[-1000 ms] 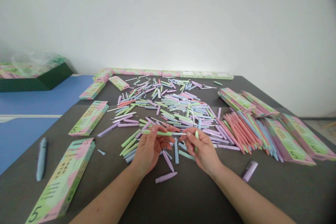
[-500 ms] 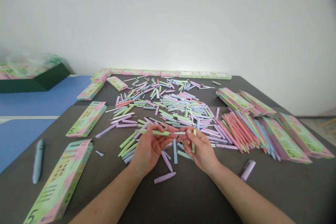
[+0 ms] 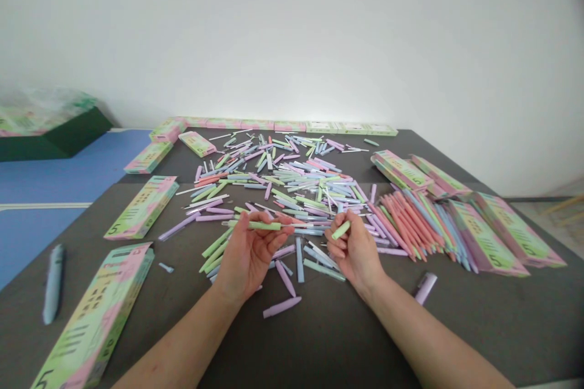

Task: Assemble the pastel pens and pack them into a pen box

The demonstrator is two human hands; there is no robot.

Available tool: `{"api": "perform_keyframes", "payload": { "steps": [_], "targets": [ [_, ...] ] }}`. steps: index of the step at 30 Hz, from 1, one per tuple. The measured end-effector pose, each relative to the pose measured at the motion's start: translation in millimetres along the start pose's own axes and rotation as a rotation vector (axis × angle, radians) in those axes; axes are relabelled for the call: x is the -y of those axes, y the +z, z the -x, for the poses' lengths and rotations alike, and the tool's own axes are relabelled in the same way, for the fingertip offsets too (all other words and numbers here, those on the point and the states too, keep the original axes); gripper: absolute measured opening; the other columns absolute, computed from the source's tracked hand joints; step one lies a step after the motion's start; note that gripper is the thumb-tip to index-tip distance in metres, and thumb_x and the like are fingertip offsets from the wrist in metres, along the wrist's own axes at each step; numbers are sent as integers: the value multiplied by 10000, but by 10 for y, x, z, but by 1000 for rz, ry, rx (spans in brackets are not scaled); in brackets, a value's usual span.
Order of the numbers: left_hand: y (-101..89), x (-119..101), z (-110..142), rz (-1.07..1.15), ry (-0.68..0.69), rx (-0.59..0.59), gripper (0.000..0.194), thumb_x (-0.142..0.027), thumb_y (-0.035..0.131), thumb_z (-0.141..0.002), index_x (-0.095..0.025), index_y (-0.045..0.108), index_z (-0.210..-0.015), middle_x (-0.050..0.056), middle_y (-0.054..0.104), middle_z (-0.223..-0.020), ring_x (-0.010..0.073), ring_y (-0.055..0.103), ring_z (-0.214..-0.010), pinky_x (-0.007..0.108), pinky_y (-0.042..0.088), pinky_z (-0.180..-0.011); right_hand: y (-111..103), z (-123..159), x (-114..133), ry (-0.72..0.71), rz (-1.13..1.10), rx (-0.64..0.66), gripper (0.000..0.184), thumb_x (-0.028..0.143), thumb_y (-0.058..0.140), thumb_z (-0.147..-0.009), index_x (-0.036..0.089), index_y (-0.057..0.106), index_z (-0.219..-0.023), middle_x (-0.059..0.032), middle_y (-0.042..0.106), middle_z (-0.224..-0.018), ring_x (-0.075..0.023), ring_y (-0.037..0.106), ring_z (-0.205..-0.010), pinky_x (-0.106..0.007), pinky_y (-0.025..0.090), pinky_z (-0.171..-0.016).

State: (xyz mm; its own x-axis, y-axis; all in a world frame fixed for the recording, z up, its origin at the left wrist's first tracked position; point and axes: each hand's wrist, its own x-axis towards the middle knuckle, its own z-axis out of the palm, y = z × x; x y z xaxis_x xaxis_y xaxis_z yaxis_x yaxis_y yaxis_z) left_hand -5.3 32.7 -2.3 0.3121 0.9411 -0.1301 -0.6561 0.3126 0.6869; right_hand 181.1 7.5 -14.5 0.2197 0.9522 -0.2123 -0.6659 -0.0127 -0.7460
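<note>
My left hand (image 3: 246, 261) is closed on a light green pen barrel (image 3: 264, 226), held level with its end pointing right. A thin refill seems to stick out of that end toward my other hand. In my right hand (image 3: 360, 255) a short green pen barrel piece (image 3: 341, 230) is pinched, tilted up to the right. The two hands are apart, above the near edge of a heap of loose pen parts (image 3: 292, 182). Below them lie a purple barrel (image 3: 281, 307) and a blue barrel (image 3: 299, 260).
Finished-looking pens, mostly coral (image 3: 410, 225), lie in a row at right beside printed pen boxes (image 3: 488, 237). More printed boxes (image 3: 98, 310) line the left and far edges of the dark table (image 3: 347, 340). A thick blue pen (image 3: 53, 282) lies far left, a purple cap-like piece (image 3: 426, 287) at right.
My hands have drawn apart, and the green piece in my right hand has turned from upright to slanted. The whole view has shifted slightly.
</note>
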Motion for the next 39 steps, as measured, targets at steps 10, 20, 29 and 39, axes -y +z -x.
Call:
{"api": "perform_keyframes", "payload": {
  "steps": [10,20,29,39],
  "targets": [
    [-24,-30,-42,23,10,-40,390,-405,368,-950,-139,582,-760,126,740,-843,173,725,-770,200,576,-668,-126,-86,228,-62,739,177,194,347,561,-771,172,644,-776,50,480,-516,-87,389,-398,-230,339,-431],
    [-34,-18,-26,39,15,-15,366,-409,410,-934,-139,591,-765,127,740,-848,183,725,-785,215,580,-679,-185,-16,331,-98,1808,378,166,253,563,-754,190,717,-752,-43,707,-728,-179,617,-657,-267,387,-602],
    [-17,-23,-36,34,12,-18,348,-404,432,-926,-141,593,-767,115,741,-837,183,726,-767,222,584,-676,-187,-18,144,-159,1962,342,169,246,529,-779,191,688,-779,-62,705,-754,-185,617,-685,-267,360,-598],
    [2,-37,-30,33,6,-36,363,-396,402,-938,-143,586,-753,116,741,-825,172,726,-749,205,580,-656,-206,-33,204,-158,1884,343,158,211,518,-769,198,674,-789,-29,689,-729,-167,600,-670,-252,348,-591]
  ]
}}
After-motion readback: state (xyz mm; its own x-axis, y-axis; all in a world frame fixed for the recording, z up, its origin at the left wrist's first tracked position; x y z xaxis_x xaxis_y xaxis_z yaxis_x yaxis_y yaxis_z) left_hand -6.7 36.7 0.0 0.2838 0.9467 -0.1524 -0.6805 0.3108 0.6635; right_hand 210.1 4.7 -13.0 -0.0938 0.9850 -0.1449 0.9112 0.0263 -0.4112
